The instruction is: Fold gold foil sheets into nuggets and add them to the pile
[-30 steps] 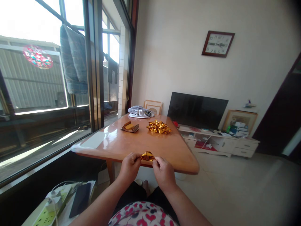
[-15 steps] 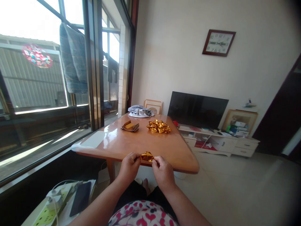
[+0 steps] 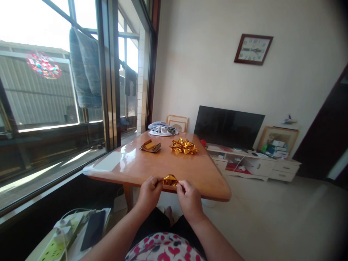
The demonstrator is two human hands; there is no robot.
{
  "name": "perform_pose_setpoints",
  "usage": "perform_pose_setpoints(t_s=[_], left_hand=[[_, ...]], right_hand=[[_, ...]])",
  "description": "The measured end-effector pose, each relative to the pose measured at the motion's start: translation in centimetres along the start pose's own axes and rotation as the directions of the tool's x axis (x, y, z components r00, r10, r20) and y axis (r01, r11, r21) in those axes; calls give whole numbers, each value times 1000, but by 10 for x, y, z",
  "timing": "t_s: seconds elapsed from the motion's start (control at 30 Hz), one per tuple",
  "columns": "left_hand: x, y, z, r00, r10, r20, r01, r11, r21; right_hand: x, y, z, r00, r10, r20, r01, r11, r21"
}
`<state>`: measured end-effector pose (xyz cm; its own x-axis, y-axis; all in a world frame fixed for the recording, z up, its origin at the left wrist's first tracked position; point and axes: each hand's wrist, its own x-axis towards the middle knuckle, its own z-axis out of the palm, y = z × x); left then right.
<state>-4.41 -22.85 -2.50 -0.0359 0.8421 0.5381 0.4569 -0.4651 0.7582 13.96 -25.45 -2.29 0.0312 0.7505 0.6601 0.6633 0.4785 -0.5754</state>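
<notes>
Both hands pinch a small folded piece of gold foil paper at the near edge of the wooden table. My left hand grips its left end and my right hand grips its right end. Farther back on the table lies a pile of folded gold foil pieces. To its left sits a stack of flat gold paper sheets.
A bundle of grey-white cloth lies at the table's far end. A dark phone and a power strip sit at my lower left. A television stands on a low white cabinet. Large windows run along the left.
</notes>
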Motion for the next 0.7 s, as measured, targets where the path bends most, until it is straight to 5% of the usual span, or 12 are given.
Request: perform_pose_setpoints(t_s=[0.23, 0.5, 0.7], left_hand=[[7, -1, 0, 992, 36, -118, -54, 988, -148], [19, 7, -7, 956, 242, -168, -242, 970, 20], [28, -1, -5, 957, 236, -171, -237, 971, 17]], right_hand=[[9, -2, -1, 984, -115, -135, 122, 991, 51], [17, 6, 6, 948, -264, -178, 264, 964, -23], [25, 15, 18, 959, -232, -165, 237, 971, 10]])
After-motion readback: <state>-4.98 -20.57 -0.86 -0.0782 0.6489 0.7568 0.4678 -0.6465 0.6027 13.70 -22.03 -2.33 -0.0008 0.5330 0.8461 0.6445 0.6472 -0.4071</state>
